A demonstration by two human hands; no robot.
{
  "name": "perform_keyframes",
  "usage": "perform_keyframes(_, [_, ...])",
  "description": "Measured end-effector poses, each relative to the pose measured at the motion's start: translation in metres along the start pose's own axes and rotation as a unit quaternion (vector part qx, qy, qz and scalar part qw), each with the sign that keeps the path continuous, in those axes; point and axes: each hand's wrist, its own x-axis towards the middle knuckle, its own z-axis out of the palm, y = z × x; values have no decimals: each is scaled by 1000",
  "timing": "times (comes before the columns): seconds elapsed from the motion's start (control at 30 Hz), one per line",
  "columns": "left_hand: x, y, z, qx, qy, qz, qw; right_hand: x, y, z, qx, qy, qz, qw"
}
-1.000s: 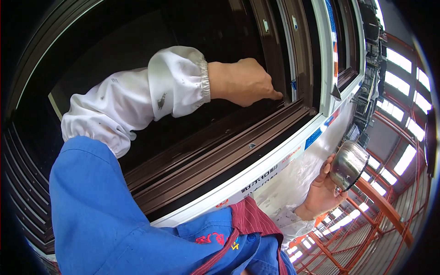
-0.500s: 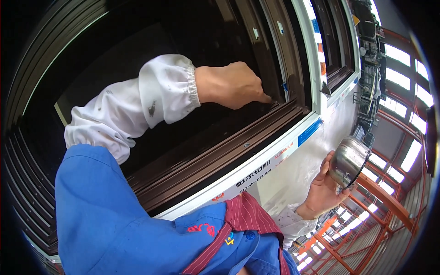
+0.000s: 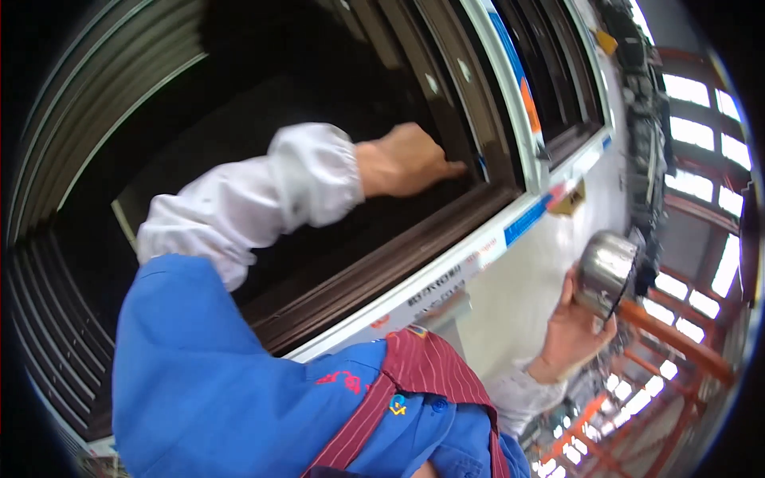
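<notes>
My left hand [image 3: 409, 161] reaches across a dark brown window frame [image 3: 382, 267] near its inner corner. Its fingers are curled, with one fingertip pointing toward the corner, slightly blurred. Whether anything small sits in those fingers is hidden. My right hand [image 3: 570, 338] is out to the right, its fingers wrapped round a shiny metal cup [image 3: 604, 269]. The cup is tilted, its dark-stained rim facing right; the inside does not show. A white sleeve cover [image 3: 315, 171] with smudges is on my left forearm.
White protective strips [image 3: 430, 291] with printing and blue patches edge the frame. A second dark frame [image 3: 558, 72] adjoins at the upper right. A pale surface [image 3: 526, 271] lies between frame and cup. Orange steel beams [image 3: 677, 342] and bright windows stand farther right.
The view has shifted, so the frame sits farther left. My left fingertip appears a little farther from the corner. The metal cup stays in my right hand, nearly in place.
</notes>
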Motion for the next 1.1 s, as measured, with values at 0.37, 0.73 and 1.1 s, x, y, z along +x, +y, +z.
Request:
perform_keyframes(0.37, [-47, 37, -83, 73, -262, -218, 937, 56, 4, 24, -114, -217, 156, 957])
perform_keyframes(0.73, [-192, 122, -134, 137, -59, -477, 866, 107, 79, 99, -130, -466, 282, 829])
perform_keyframes(1.1, [-152, 251, -142, 103, 419, -450, 782, 96, 147, 151, -140, -545, 429, 707])
